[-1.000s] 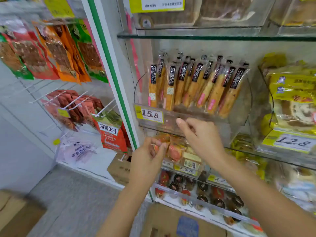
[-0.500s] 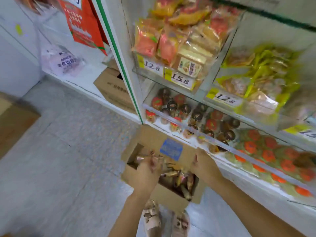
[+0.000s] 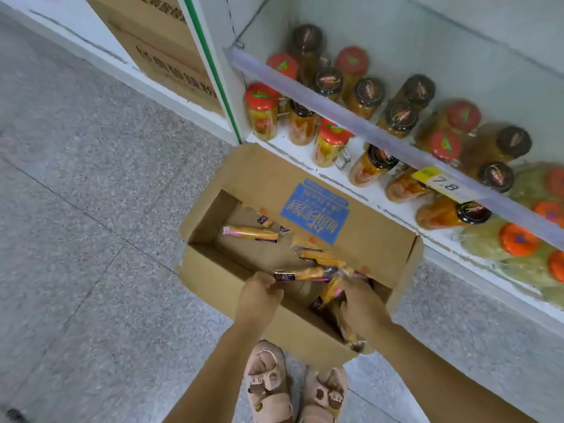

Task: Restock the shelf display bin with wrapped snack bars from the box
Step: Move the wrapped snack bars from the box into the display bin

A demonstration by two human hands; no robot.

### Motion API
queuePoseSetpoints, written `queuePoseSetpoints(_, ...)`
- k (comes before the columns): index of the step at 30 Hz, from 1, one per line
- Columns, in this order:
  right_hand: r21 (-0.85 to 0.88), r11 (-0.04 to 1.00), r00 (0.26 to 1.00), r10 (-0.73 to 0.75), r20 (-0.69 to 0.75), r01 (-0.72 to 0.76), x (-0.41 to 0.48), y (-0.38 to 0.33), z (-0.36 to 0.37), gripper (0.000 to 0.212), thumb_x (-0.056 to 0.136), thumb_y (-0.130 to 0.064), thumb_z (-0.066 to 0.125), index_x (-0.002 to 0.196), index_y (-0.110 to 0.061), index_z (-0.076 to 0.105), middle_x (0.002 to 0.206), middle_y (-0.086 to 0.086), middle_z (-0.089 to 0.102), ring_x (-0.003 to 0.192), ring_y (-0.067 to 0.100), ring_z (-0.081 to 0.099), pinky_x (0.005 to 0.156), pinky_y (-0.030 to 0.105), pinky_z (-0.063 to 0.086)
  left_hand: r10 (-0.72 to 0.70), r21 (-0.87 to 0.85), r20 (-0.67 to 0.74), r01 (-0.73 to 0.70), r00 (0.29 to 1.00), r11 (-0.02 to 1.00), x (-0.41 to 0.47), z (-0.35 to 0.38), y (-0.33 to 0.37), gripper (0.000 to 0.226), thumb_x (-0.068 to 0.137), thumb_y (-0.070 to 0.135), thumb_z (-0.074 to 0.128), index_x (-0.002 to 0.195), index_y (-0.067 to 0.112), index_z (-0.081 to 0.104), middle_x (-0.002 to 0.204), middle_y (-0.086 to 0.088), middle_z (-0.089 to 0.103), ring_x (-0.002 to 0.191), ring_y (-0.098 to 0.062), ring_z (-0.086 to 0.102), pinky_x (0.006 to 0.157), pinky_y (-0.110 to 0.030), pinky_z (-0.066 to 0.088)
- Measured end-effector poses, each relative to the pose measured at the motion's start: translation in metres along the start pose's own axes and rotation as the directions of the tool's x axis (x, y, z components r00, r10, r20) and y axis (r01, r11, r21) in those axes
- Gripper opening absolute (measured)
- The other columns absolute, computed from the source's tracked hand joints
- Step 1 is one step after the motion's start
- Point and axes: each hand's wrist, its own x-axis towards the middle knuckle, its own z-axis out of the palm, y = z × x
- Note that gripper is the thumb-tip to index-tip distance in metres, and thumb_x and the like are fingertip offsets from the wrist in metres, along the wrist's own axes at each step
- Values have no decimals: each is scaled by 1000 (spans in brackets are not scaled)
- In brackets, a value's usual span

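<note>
left hand point(image 3: 259, 296) seemingly pinching bar point(image 3: 300, 274) at box point(image 3: 378, 236) near side | right hand point(image 3: 363, 309) clutching bars point(image 3: 326, 296), box's near-right corner | loose bar point(image 3: 250, 234) in box's far-left, long axis crosswise, left hand nearer

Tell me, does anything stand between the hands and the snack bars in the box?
Nothing visible does. The box is open on top, and both hands are inside it: the left hand holds one snack bar, the right hand grips several bars. The display bin is out of view.
</note>
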Motion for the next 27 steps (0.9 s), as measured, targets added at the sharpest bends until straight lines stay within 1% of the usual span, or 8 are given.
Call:
queuePoseSetpoints(4, -276, 935, 975, -207, 78, 221, 44, 12, 31, 49, 89, 2, 43, 135, -16, 45, 148, 4, 36, 140, 19, 26, 112, 35, 27, 57, 204, 75, -71, 996, 977, 63, 41, -15, 35, 84, 8, 56, 119, 10, 55, 113, -12, 60, 108, -26, 57, 87, -29, 44)
queuePoseSetpoints(7, -424, 866, 963, -222, 150, 266, 69, 17, 49, 46, 94, 0, 39, 139, -9, 41, 154, 9, 23, 147, 23, 6, 112, 47, 25, 28, 391, 140, -81, 990, 917, 103, 71, -26, 45, 86, 4, 51, 130, 11, 44, 128, -11, 47, 120, -28, 47, 98, -33, 42)
queuePoseSetpoints(10, -518, 794, 913, -403, -59, 317, 86, 22, 67, 26, 70, -6, 75, 95, -3, 73, 119, 20, 64, 125, 31, 52, 102, 39, 41, 15, 530, 177, -108, 984, 841, 132, 95, -35, 53, 87, 0, 47, 138, 11, 34, 138, -11, 36, 128, -29, 36, 102, -35, 38)
queuePoseSetpoints(12, -577, 745, 874, -474, -105, 334, 95, 28, 76, 17, 55, -8, 79, 71, -4, 76, 92, 14, 74, 100, 28, 69, 96, 35, 40, 24, 605, 208, -147, 978, 782, 147, 108, -40, 58, 89, 3, 48, 142, 9, 26, 142, -13, 33, 131, -31, 32, 105, -36, 36)
queuePoseSetpoints(16, -588, 745, 909, -415, -38, 316, 109, 37, 85, 36, 40, -11, 88, 73, -6, 75, 78, 11, 71, 85, 27, 70, 92, 37, 51, -23, 671, 230, -142, 973, 728, 164, 126, -47, 63, 89, 9, 51, 145, 8, 22, 144, -14, 32, 131, -30, 32, 108, -39, 34)
queuePoseSetpoints(18, -648, 703, 938, -342, 50, 291, 104, 28, 76, 31, 61, -14, 80, 90, -3, 74, 96, 15, 68, 100, 29, 63, 101, 39, 45, -58, 712, 231, -128, 971, 690, 165, 126, -46, 64, 88, 17, 57, 144, 9, 27, 143, -12, 33, 131, -30, 32, 108, -41, 32)
queuePoseSetpoints(20, -706, 642, 952, -247, 180, 300, 101, 23, 74, 35, 87, -10, 53, 120, 0, 59, 126, 20, 52, 122, 34, 45, 111, 43, 31, -78, 735, 264, -148, 961, 662, 162, 124, -45, 61, 85, 23, 62, 138, 13, 33, 137, -10, 40, 129, -30, 37, 107, -44, 31)
queuePoseSetpoints(27, -710, 688, 975, 17, 221, 149, 69, 1, 37, 49, 96, -13, 39, 142, 0, 29, 132, 14, 53, 122, 28, 49, 107, 39, 32, -23, 634, 243, -141, 970, 760, 126, 77, -16, 53, 79, 30, 71, 126, 18, 50, 116, -3, 62, 107, -21, 61, 86, -33, 52)
